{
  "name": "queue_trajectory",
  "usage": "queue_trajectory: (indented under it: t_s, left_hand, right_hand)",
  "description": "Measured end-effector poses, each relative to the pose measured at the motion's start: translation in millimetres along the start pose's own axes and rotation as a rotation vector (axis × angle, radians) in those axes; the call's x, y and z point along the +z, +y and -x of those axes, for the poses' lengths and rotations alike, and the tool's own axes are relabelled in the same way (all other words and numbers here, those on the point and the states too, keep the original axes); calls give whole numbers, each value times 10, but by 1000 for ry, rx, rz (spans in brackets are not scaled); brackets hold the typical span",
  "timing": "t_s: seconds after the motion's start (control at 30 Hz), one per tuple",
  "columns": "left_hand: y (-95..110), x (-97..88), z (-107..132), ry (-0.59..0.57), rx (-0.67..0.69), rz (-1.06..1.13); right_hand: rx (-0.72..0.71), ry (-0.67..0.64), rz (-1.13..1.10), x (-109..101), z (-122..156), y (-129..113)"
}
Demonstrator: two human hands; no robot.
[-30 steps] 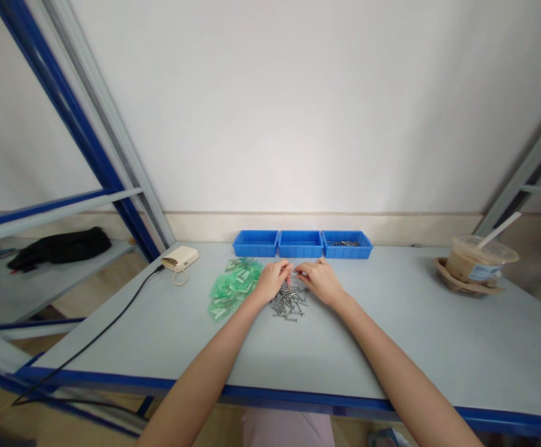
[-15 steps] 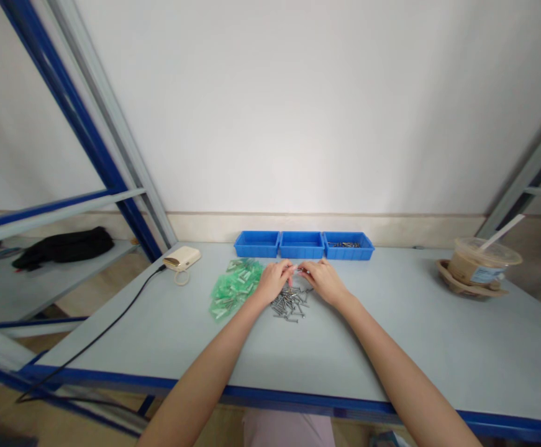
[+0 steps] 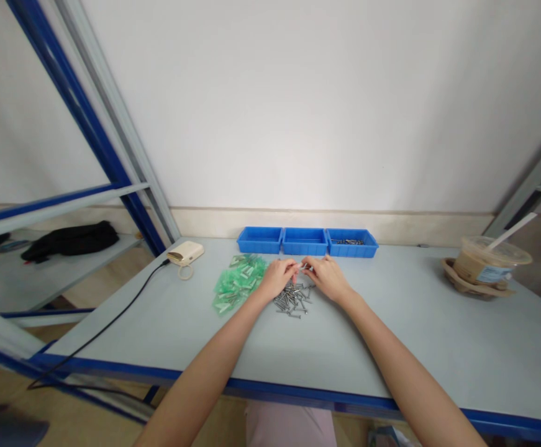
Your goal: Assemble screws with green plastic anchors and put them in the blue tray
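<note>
My left hand (image 3: 280, 277) and my right hand (image 3: 328, 277) meet fingertip to fingertip just above a heap of metal screws (image 3: 290, 302). The fingers of both are closed in a pinch. Between the fingertips shows a small, thin, pale-grey piece (image 3: 303, 267), which looks like a screw at my right fingers. What my left fingers grip is too small and covered to make out. Left of my left hand lies a heap of translucent green wrapping (image 3: 237, 279) with small whitish pieces in it.
Three blue bins stand in a row behind my hands: a left bin (image 3: 259, 249), a middle bin (image 3: 304, 249) and a right bin (image 3: 353, 251) containing screws. A cream-coloured device (image 3: 186, 252) with a black cable sits left; a drink cup (image 3: 487, 266) in a cardboard holder stands right.
The whole view has shifted slightly. Both hands stay together over the screws, with small finger movements; the piece between the fingertips now looks paler.
</note>
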State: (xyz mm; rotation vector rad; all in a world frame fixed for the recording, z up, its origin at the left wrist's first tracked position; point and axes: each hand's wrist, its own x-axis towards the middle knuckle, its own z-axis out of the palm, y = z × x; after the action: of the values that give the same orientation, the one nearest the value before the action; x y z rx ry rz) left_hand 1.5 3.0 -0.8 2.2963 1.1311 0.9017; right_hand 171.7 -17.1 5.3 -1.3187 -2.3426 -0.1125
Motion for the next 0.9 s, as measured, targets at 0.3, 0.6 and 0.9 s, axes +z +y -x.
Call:
queue_trajectory:
  t_s: [0.3, 0.6, 0.9]
  left_hand:
    - [2, 15, -15, -29, 4, 87]
    - [-71, 26, -36, 55, -67, 152]
    - [-67, 20, -28, 3, -8, 139]
  right_hand:
    - [26, -26, -44, -36, -3, 27]
    - [46, 23, -371, -16, -3, 7]
    - [37, 50, -193, -41, 1, 14]
